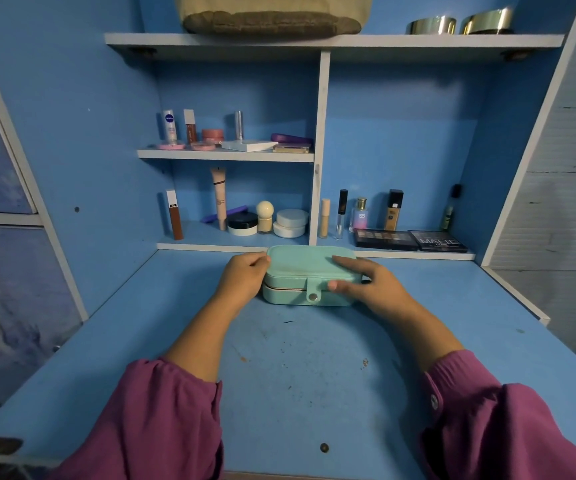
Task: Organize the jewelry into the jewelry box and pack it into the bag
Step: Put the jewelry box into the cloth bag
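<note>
A mint-green jewelry box (pixel 305 271) lies closed on the blue desk (pixel 297 358), its snap tab fastened at the front. My left hand (pixel 241 278) grips the box's left end, fingers curled over the lid's edge. My right hand (pixel 362 280) holds the right end, fingers lying on the lid and the thumb pressed against the front side. A beige woven bag (pixel 272 15) sits on the top shelf above. No loose jewelry shows on the desk.
Cosmetics fill the shelves behind the box: tubes, jars, a perfume bottle (pixel 360 214) and two eyeshadow palettes (pixel 411 240). Two gold bangles (pixel 459 24) stand on the top shelf at the right. A white divider (pixel 319 150) splits the shelving.
</note>
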The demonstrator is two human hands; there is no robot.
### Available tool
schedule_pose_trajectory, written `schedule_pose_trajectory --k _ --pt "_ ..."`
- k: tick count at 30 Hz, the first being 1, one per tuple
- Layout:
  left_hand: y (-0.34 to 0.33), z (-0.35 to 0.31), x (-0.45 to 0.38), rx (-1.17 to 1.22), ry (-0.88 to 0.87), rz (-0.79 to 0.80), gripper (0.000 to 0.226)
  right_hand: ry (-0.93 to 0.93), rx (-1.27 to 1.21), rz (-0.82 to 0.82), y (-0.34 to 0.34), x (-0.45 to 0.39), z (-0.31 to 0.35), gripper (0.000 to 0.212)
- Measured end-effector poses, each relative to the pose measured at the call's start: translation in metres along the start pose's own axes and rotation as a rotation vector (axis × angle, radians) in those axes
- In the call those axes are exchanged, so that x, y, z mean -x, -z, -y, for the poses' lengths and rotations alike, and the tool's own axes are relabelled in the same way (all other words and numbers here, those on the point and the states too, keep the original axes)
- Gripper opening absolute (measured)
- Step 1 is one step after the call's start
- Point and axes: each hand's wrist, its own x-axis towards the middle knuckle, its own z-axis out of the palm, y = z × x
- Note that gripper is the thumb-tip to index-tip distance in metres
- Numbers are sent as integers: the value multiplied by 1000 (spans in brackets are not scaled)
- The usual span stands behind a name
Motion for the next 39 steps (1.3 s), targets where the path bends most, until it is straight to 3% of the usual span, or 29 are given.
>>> schedule_pose_trajectory --k 3,6,8,16,25,29,33,39 --pt "1 1 5 -43 -82 116 53 56 274 24 -2 -1 -3 80" --pt "1 7 7 -135 -86 290 83 80 350 -26 -3 0 0 78" --pt "2 9 6 -311 -113 299 95 95 404 -52 -4 3 3 75" --pt "5 15 4 -594 -259 222 88 117 583 -106 -10 9 3 72" --pt "8 11 9 -676 -313 186 81 110 459 -121 -12 12 7 70" --pt "8 11 9 -674 -308 186 81 69 459 -54 -18 15 7 78" --pt "7 12 8 -669 -308 178 81 29 374 -110 -30 14 11 83" --pt "6 13 7 -627 -312 181 83 2 161 -74 -25 14 9 69"
